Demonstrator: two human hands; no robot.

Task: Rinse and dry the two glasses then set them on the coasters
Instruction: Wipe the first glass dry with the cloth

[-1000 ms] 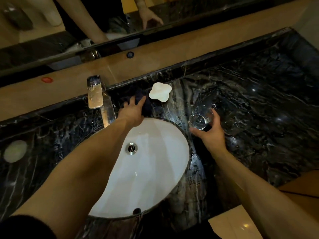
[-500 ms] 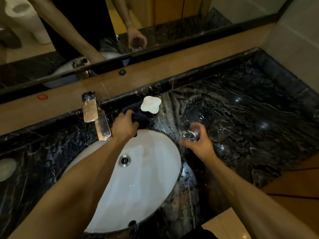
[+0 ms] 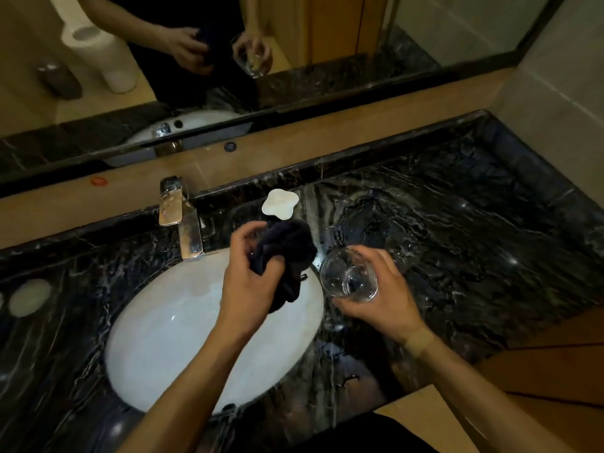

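a view from above a dark marble surface (image 3: 474, 230) with a white oval sink (image 3: 183, 338) set into it. the left hand (image 3: 251, 276) is over the sink, its grip closed around a bunched dark cloth (image 3: 291, 253), part of which hangs down below the palm. the right hand (image 3: 382, 295) is just beside it, over the sink's right rim, its grip wrapped around a clear glass (image 3: 348, 276); the glass is tilted so its open mouth faces the camera, with the fingers curled round its far side and the thumb under it. cloth and glass are near each other but apart. a second clear glass (image 3: 397, 248) is faintly visible on the surface just behind the right hand, hard to make out against the marble. a white flower-shaped coaster (image 3: 280, 204) lies on the surface behind the cloth, near the back edge. a round pale coaster (image 3: 29, 297) lies far left on the surface. a chrome tap (image 3: 178, 214) stands behind the sink. a mirror (image 3: 327, 37) above reflects both hands
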